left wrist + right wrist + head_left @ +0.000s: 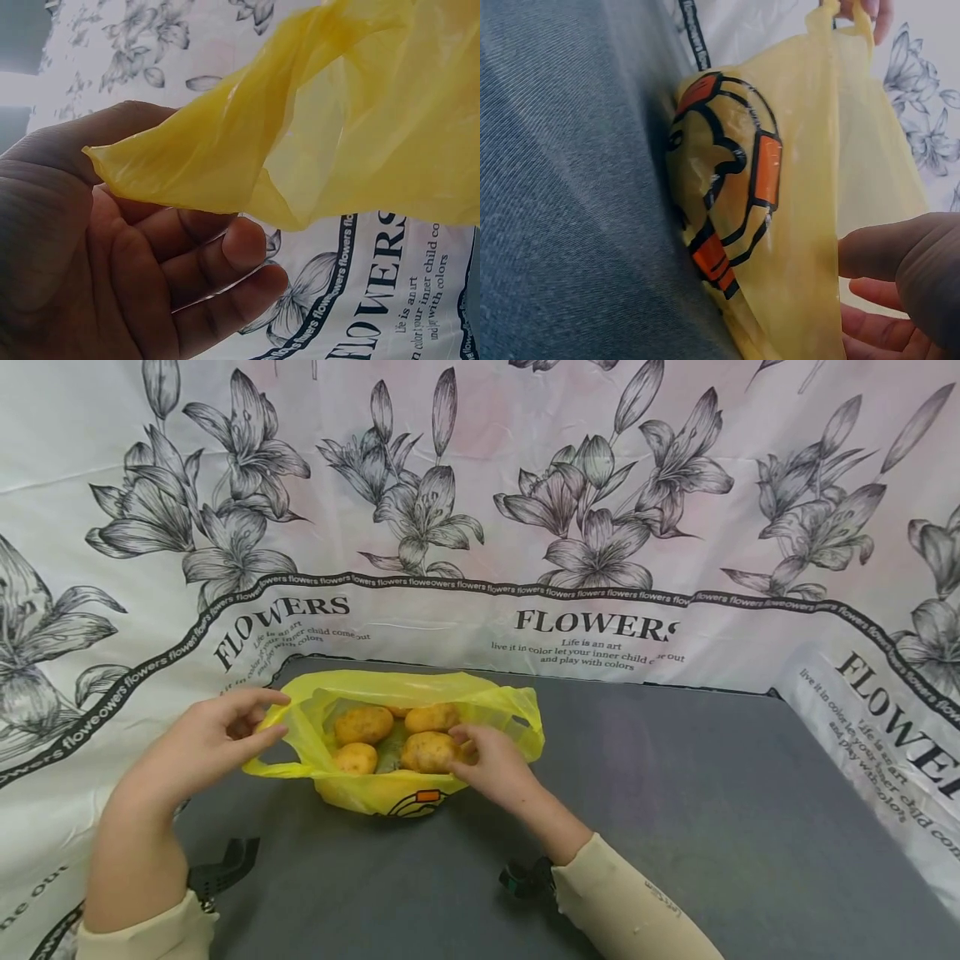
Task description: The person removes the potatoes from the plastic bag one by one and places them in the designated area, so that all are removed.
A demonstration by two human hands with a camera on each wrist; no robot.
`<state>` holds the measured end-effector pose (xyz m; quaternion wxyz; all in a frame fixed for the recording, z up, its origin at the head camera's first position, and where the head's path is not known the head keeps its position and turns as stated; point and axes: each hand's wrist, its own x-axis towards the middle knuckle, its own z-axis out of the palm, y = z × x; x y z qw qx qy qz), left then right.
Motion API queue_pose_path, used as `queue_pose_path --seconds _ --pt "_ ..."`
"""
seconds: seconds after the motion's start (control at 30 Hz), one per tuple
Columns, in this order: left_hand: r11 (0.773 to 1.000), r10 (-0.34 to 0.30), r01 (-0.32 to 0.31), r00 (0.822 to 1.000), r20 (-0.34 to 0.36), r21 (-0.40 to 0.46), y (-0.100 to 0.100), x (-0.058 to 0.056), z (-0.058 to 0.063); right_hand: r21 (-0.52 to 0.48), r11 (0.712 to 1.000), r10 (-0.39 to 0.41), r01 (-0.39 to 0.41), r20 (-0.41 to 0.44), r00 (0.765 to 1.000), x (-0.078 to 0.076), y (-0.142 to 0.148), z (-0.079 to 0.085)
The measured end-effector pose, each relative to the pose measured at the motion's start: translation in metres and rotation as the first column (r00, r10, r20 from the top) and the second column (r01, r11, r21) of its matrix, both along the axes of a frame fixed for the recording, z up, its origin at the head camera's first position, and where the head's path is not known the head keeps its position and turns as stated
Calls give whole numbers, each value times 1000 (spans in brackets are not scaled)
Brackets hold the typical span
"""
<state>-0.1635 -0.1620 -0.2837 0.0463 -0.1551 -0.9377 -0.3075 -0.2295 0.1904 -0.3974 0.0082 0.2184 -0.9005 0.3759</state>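
A yellow plastic bag (pixel 427 681) stands with its mouth spread, and several potatoes (pixel 363 724) lie inside. My left hand (pixel 213 739) holds the bag's left handle; in the left wrist view the yellow film passes between the thumb and the fingers of that hand (pixel 150 255). Over the right side of the mouth reaches my right hand (pixel 495 766), its thumb and fingers about the right end of the front potato (pixel 429 752). From the right wrist, the fingertips of the right hand (pixel 907 285) disappear behind the bag wall, which hides the potatoes.
The bag stands on a dark grey table (pixel 675 793). A white sheet (pixel 450 635) with printed flowers and lettering hangs behind and at both sides. Black straps with devices, such as the wrist camera (pixel 525 878), sit on both forearms.
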Motion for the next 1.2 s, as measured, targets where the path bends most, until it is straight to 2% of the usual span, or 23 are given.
queue_pose_path --seconds 0.33,0.53,0.73,0.97,1.2 --pt "1000 4 -4 1000 -11 -8 4 -3 -1 65 997 -31 29 28 999 -8 -2 -13" --pt "999 -32 32 999 -7 14 9 -9 -4 58 997 -47 44 47 998 -10 0 -22" --pt "999 -33 33 999 -7 12 11 -11 -5 42 998 -57 56 28 998 -10 0 -27" --pt "1000 -20 20 1000 -2 14 12 -9 -5 47 996 -72 70 29 997 -8 2 -21" --pt "1000 -10 10 1000 0 9 11 -9 -5 -13 999 -50 51 68 996 -4 9 -2"
